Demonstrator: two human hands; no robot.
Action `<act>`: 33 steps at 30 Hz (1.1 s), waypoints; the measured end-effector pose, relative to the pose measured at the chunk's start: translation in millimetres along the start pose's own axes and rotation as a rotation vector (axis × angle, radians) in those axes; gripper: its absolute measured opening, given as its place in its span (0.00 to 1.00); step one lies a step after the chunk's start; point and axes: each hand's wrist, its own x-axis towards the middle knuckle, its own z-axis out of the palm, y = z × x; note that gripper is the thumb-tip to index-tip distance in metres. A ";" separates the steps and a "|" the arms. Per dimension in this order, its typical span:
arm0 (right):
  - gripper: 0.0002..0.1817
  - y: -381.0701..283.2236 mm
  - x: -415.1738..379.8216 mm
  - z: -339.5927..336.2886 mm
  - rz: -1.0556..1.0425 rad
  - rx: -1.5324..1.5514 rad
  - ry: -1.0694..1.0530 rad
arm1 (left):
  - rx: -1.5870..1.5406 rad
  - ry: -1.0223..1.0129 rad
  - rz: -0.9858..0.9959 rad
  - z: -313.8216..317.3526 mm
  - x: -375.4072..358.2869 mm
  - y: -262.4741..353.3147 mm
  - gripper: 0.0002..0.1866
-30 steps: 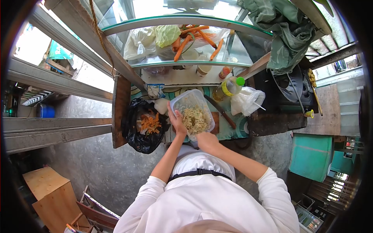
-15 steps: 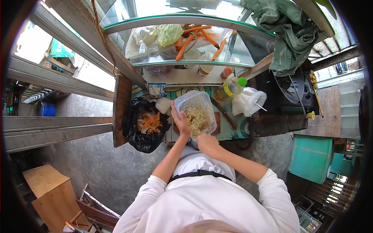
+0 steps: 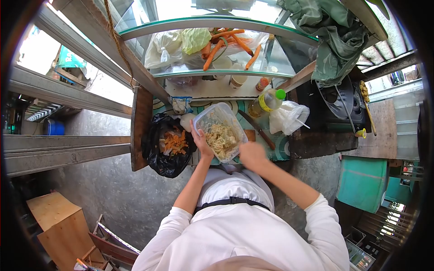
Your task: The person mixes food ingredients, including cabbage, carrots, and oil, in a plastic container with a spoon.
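tub (image 3: pixel 230 114) of pale shredded food (image 3: pixel 221 139) is held at the near edge of the worktop (image 3: pixel 282 148). its left side is gripped by the fingers of the left hand (image 3: pixel 202 145); the right hand (image 3: pixel 252 156) is curled at its right side, blurred, and whether anything is grasped cannot be told. left of the tub, orange scraps (image 3: pixel 174 142) are held in a black bag (image 3: pixel 156 166). right of the tub, a knife (image 3: pixel 259 130) is laid, with a bottle (image 3: pixel 266 103) and a white bag (image 3: pixel 288 118) placed beyond. carrots (image 3: pixel 213 53) and cabbage (image 3: pixel 195 40) are kept on a glass shelf (image 3: pixel 217 73) beyond the tub.
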 end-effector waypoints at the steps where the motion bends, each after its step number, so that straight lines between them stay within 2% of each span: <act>1: 0.10 -11.9 -1.4 27.9 -0.036 -0.013 0.028 | 0.013 0.034 -0.021 10.3 0.5 6.0 0.36; 2: 0.10 -20.7 -5.6 50.7 -0.075 -0.027 0.055 | 0.026 0.071 -0.042 15.8 1.2 9.8 0.36; 5: 0.08 -13.6 -14.3 46.2 -0.131 0.041 0.022 | -0.093 -0.029 -0.051 -4.5 12.8 -10.0 0.36; 8: 0.07 12.6 -8.8 1.4 -0.050 -0.022 0.124 | -0.119 -0.041 -0.081 -5.9 11.2 -4.2 0.36; 11: 0.07 20.5 -4.9 -24.5 -0.045 -0.191 0.212 | 0.157 -0.105 0.043 2.6 12.6 7.3 0.36; 14: 0.06 23.3 11.9 -8.6 -0.094 -0.328 0.252 | 0.324 -0.114 0.105 14.9 12.4 14.9 0.35; 17: 0.07 23.5 12.5 18.7 -0.188 -0.266 0.156 | 0.183 -0.117 0.000 25.3 12.0 26.0 0.34; 20: 0.08 20.9 8.6 20.2 -0.103 -0.074 0.135 | 0.131 -0.065 0.039 32.0 9.1 14.2 0.34; 23: 0.10 19.8 6.3 14.4 -0.042 0.079 0.090 | 0.009 -0.044 -0.019 31.3 10.7 19.9 0.35; 29: 0.09 20.4 9.6 51.9 -0.040 0.447 0.085 | -0.025 -0.005 0.009 28.9 5.2 19.6 0.34; 33: 0.09 16.5 14.8 65.2 0.031 0.667 0.036 | -0.005 0.055 0.040 24.5 6.5 26.2 0.35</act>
